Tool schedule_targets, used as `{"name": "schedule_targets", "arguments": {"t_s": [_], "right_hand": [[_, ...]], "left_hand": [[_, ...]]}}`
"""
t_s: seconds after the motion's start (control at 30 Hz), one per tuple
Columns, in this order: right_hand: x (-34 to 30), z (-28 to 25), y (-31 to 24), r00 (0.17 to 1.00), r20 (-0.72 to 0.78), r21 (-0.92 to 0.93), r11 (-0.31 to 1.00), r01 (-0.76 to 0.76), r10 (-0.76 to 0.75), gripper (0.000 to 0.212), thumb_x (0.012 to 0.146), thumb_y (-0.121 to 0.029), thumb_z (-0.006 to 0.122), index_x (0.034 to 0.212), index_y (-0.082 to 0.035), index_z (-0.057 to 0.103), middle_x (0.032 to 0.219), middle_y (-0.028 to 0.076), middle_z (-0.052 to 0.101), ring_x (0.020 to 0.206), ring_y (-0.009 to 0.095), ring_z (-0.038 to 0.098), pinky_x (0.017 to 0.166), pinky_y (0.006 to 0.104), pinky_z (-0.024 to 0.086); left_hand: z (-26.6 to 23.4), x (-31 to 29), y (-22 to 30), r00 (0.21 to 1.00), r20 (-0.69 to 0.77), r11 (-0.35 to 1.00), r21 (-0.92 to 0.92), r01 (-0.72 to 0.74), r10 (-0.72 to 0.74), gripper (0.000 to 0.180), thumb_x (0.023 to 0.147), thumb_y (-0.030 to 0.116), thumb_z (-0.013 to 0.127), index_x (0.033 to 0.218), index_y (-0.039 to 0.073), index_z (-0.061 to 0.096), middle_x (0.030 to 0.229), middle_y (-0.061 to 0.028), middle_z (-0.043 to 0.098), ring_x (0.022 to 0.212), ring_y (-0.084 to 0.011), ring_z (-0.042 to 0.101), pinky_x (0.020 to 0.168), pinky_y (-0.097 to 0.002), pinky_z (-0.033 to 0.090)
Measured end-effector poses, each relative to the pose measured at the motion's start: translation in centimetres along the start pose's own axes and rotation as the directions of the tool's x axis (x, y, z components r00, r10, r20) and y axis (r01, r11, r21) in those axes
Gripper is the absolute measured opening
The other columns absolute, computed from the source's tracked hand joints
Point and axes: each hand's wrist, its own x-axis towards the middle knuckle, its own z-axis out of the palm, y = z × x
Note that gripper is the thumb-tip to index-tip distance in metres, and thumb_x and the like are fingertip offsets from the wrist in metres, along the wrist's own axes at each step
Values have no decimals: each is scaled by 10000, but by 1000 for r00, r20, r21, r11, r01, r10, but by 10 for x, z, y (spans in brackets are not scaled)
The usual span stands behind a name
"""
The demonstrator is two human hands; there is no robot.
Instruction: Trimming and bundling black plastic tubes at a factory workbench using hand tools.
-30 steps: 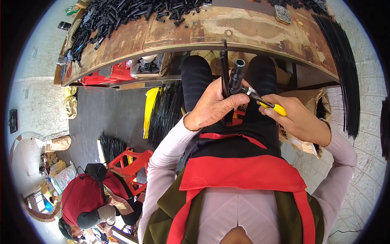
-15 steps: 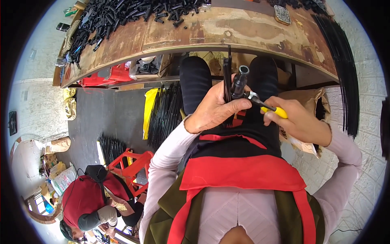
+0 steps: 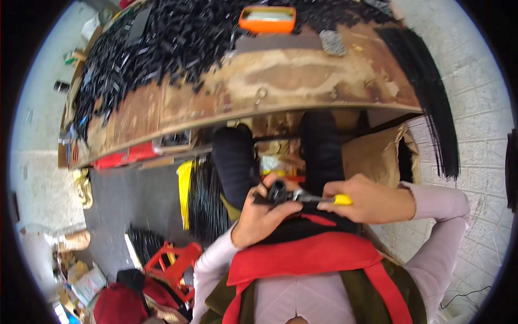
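Over my lap, my left hand (image 3: 263,216) is closed around a black tubular piece (image 3: 278,190). The tube's round open end points up, and dark thin parts beside it blur together. My right hand (image 3: 367,198) grips a yellow-handled hand tool (image 3: 342,200), its handle end poking out of the fist. The tool's silvery metal head (image 3: 302,196) lies against or right beside the tube, close to my left thumb. Motion blur hides the exact contact and the kind of tool.
Ahead stands a wooden table (image 3: 226,116) heaped with black parts (image 3: 156,48). It carries an orange container (image 3: 267,19) and a long black rod bundle (image 3: 426,97) overhanging at right. More rods (image 3: 205,200) lean left of my legs. A paper sack (image 3: 375,154) stands at right. Another person (image 3: 121,302) bends at lower left.
Both hands have come closer to my body and a little left, keeping the tube and the tool. The view has shifted, showing more of the table and the orange container.
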Motion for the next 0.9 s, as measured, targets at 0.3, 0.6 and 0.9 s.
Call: {"name": "schedule_targets", "arguments": {"t_s": [0.3,0.6,0.9], "right_hand": [[65,-69,81,754,-387,-591,771,238,-530,202,793,-147,658,967,-105,563,811,82,602,741,287,624,601,405,493],[146,-221,158,699,-665,-595,753,-282,-264,216,834,-177,662,1025,-77,647,890,162,660,838,364,631,700,438,488],[151,-233,149,709,-692,-401,889,-219,-137,220,872,-229,654,1010,-58,645,748,121,650,655,258,637,605,370,485]], "left_hand": [[-16,78,-3,996,7,970,-225,90,-90,534,867,62,589,1358,-54,410,765,-15,515,690,-116,506,661,-260,435],[-25,115,-27,988,-11,945,-293,146,-156,335,976,156,574,1251,-29,528,755,29,515,689,-58,469,656,-217,402],[-20,103,-21,984,13,948,-268,174,-177,257,965,137,591,1186,6,589,929,1,634,737,-44,491,677,-208,427]]}}
